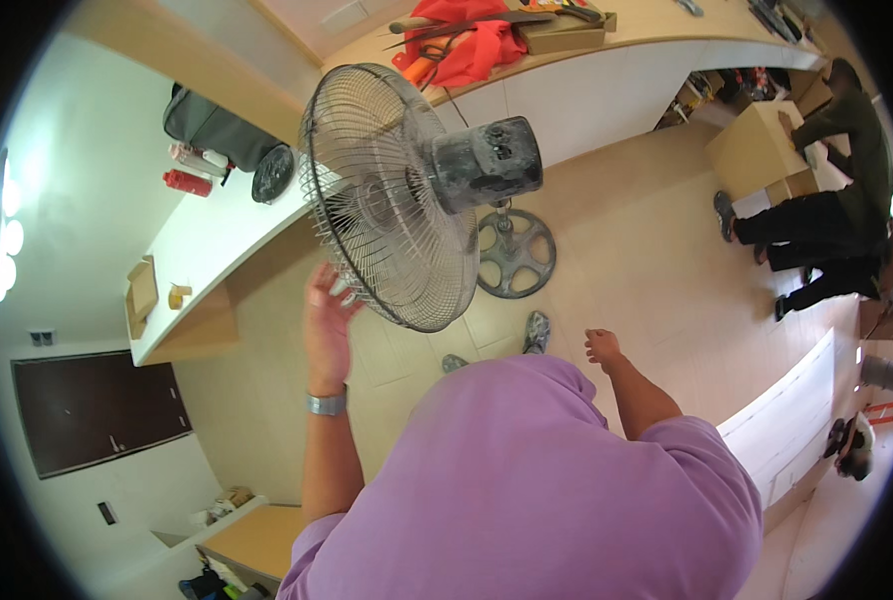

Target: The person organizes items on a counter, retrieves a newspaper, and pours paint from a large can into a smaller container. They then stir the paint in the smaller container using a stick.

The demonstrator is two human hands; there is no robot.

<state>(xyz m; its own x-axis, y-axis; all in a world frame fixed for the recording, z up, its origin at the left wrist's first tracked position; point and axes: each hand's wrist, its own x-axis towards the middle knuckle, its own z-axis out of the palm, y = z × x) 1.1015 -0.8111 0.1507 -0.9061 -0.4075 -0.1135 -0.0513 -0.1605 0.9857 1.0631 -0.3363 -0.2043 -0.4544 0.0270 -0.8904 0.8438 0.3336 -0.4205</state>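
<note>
A dusty standing fan with a round wire guard (397, 200) and a dark motor housing (487, 165) stands in front of me. Its round spoked base (517, 253) rests on the floor. My left hand (329, 318), with a metal-banded watch (327, 404) on the wrist, is raised at the near lower rim of the guard. Its fingers stretch up and seem to touch the wires; some fingertips are partly hidden. Off to the right of my body hangs my right hand (601, 346), fingers loosely bent and apart, holding nothing.
A long counter (607, 62) at the back carries a red bag (467, 50) and hand saws. On the left, a white counter (207, 265) bears a dark bag (217, 130) and a red bottle (189, 183). At right a person handles a cardboard box (757, 150).
</note>
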